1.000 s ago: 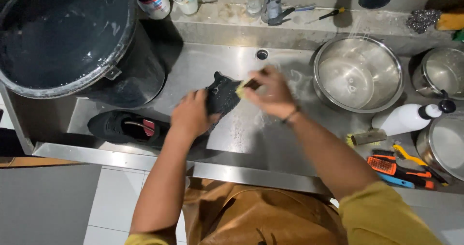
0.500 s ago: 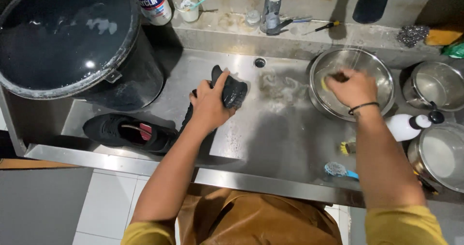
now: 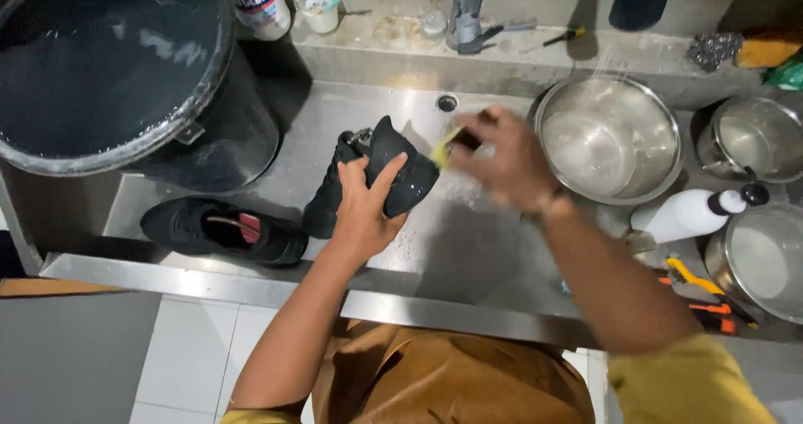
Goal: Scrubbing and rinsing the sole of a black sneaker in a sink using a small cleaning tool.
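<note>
My left hand (image 3: pixel 365 207) grips a black shoe (image 3: pixel 393 166), tilted on its side over the wet steel sink (image 3: pixel 468 240). My right hand (image 3: pixel 500 159), blurred with motion, is closed on a small yellow brush (image 3: pixel 447 145) whose bristles touch the shoe's toe end. A second black shoe (image 3: pixel 224 230) with a red lining lies flat on the sink floor to the left, untouched.
A big black bucket of water (image 3: pixel 109 64) fills the upper left. A steel bowl of soapy water (image 3: pixel 609 138) sits right of my right hand. Further right are a white bottle (image 3: pixel 686 213), two more steel pots and orange-handled tools. A tap (image 3: pixel 465 12) stands on the back ledge.
My right hand went from the shoe to the steel bowl, then came back left with the brush against the shoe. My left hand kept hold of the shoe.
</note>
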